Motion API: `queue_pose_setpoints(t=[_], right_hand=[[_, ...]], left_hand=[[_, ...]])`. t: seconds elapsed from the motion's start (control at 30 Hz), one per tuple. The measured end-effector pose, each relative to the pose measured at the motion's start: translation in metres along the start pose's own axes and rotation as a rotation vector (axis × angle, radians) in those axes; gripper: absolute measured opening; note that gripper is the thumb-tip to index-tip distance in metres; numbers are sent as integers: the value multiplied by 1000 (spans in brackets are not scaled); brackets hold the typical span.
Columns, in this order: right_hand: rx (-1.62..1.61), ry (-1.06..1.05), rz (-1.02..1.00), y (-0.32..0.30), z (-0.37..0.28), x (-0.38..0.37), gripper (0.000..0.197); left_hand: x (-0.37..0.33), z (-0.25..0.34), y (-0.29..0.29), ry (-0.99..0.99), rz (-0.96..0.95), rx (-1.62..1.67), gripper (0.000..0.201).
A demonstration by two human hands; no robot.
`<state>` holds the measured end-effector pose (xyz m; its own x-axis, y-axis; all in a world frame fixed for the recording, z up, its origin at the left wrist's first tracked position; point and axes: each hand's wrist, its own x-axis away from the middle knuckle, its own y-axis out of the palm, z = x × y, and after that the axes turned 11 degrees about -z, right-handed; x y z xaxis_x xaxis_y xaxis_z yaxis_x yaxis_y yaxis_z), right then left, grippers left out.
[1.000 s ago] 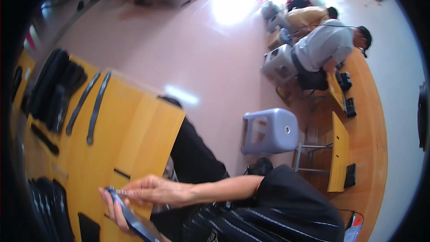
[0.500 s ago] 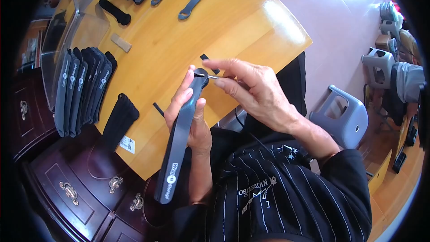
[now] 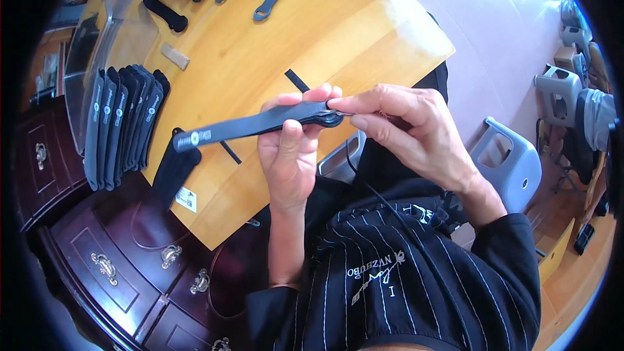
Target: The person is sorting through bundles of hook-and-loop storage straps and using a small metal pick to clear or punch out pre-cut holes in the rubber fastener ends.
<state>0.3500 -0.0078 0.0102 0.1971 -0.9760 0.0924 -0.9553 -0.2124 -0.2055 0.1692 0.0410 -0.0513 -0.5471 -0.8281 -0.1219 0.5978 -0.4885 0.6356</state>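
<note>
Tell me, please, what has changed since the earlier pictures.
The free end of the grey strap, which pointed toward the person's body, has swung to the left. The left hand still holds the strap; the right hand stays at its other end. The row of straps lies unchanged.

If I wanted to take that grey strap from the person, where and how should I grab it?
Probably pinch the grey strap across its flat faces at the free end, coming from the person's left: that end juts out past the left hand, while the right hand is at the opposite end.
</note>
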Motion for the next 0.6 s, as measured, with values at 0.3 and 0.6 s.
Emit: queue_pose_setpoints(t=[0.3, 0.6], right_hand=[[313, -87, 108, 4, -5, 26, 25], [364, -182, 109, -7, 2, 21, 32]], left_hand=[[3, -5, 43, -43, 66, -228, 32], [2, 5, 41, -250, 14, -147, 18]])
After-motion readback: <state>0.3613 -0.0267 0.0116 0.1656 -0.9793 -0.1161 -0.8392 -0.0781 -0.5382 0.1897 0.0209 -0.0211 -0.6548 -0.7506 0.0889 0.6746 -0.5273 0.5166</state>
